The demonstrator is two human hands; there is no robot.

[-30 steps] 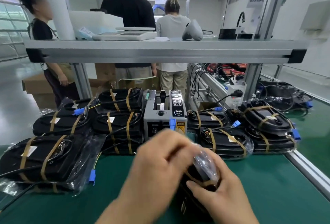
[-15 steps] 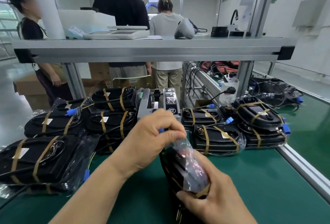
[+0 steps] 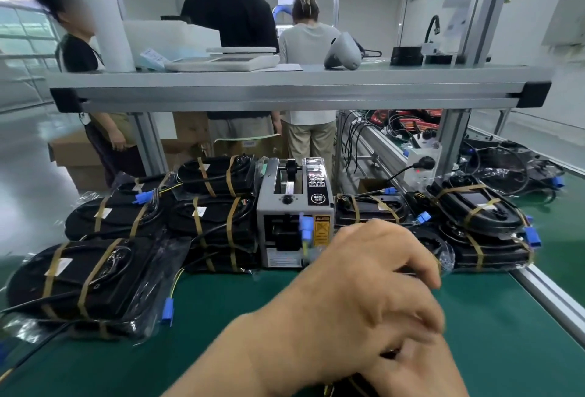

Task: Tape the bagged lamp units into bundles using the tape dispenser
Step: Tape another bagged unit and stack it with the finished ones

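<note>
My left hand (image 3: pixel 364 286) reaches across the middle of the view, its fingers curled down over a bagged lamp unit (image 3: pixel 390 354), of which only dark slivers show. Under it at the bottom edge, my right hand (image 3: pixel 421 371) holds the same unit from below. Both hands are blurred. The grey tape dispenser (image 3: pixel 294 207) stands just beyond my left hand on the green mat (image 3: pixel 506 317). Taped bundles of black lamp units lie to its left (image 3: pixel 88 276) and right (image 3: pixel 474 207).
An aluminium shelf beam (image 3: pixel 285 89) crosses overhead with a scale and a scanner on it. A metal rail (image 3: pixel 554 298) edges the mat on the right. Three people stand behind the bench. More wired lamp units lie at the far right (image 3: pixel 512 169).
The lamp unit has dropped lower and nearer to me, and is now almost hidden. My left hand moved right and down, from pinching the bag top to covering the unit.
</note>
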